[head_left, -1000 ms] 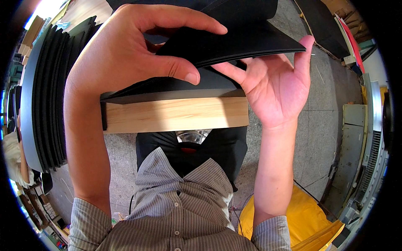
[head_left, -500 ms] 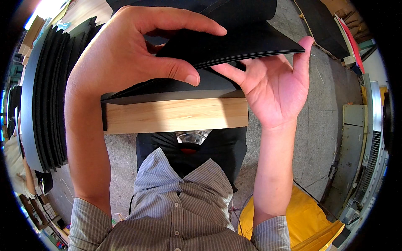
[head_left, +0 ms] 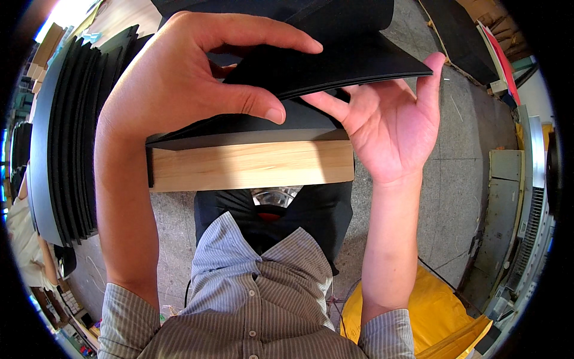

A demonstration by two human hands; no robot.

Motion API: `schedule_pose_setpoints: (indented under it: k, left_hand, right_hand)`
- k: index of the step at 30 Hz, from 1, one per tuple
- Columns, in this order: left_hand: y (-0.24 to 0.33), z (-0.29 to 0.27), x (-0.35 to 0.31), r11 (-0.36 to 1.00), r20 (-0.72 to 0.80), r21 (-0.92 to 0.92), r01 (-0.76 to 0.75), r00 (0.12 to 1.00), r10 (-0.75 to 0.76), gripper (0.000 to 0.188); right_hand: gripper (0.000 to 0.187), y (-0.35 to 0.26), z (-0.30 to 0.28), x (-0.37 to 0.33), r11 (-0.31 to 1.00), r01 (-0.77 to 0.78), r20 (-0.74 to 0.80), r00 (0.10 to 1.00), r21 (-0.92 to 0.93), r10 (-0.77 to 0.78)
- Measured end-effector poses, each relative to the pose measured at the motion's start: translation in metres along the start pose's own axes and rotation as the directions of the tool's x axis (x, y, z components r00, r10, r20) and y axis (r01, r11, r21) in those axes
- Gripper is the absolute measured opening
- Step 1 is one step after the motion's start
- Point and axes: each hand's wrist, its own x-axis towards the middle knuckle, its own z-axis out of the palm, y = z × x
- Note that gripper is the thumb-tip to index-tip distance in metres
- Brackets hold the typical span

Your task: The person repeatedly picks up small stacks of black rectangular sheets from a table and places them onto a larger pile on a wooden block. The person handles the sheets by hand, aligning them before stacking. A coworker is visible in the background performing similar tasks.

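A thin stack of black sheets (head_left: 335, 63) is held tilted in front of me, its layered near edge facing me. My left hand (head_left: 197, 72) arches over its left part, thumb near the front edge and index finger across the top; its other fingers are partly hidden. From below, my right hand (head_left: 391, 122) supports the right side, palm up, with the thumb against the right corner and some fingertips hidden underneath. Below the stack lies a pale wooden block (head_left: 251, 166) with more black sheet material on its top and left end.
A tall row of black curved sheets (head_left: 66, 137) stands at the left. A yellow bag (head_left: 430, 317) lies by my right forearm on the grey concrete floor (head_left: 454, 197). Metal equipment (head_left: 505, 197) lines the right side. Another person's arm (head_left: 46, 257) shows at the far left.
Both hands and the black sheets have stayed almost in place, with only a very slight shift. At the far left the other person's arm has moved a little.
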Motion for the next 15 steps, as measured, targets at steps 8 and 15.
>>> schedule_pose_setpoints:
  k: [8,15]
  left_hand:
    - [0.008,0.002,-0.001,0.967,-0.002,0.237,-0.095,0.995,0.098,0.053]
    - [0.018,0.028,-0.006,0.775,-0.058,0.611,-0.161,0.967,0.247,0.053]
  right_hand:
    - [0.071,0.001,-0.006,0.003,1.0,-0.009,0.073,0.997,-0.009,0.01]
    - [0.073,0.007,0.015,0.003,0.972,0.1,-0.287,0.944,-0.214,-0.16]
